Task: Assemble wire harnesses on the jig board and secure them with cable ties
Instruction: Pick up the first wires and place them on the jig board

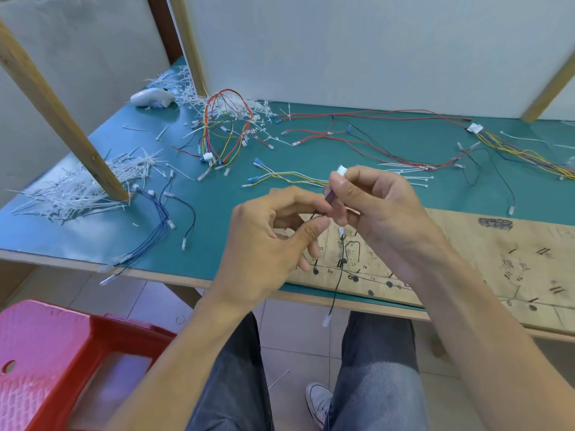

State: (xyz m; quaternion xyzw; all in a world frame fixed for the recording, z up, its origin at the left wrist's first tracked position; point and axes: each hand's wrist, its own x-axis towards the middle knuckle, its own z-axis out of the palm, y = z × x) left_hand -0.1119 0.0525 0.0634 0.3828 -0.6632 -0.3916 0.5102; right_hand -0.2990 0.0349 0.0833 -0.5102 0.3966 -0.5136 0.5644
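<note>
Writing shows only on the wooden jig board, all of it hand-drawn in dark ink. Along the drawn line near its front edge, two small numbers read roughly as "50" and "70" — both faint. Other figures, paired strokes and a scribbled-out patch near the far edge are too blurred to read.

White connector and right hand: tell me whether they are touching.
Touching. The head view shows the right hand pinching the white connector between its fingertips, the connector's top poking out above them.
</note>
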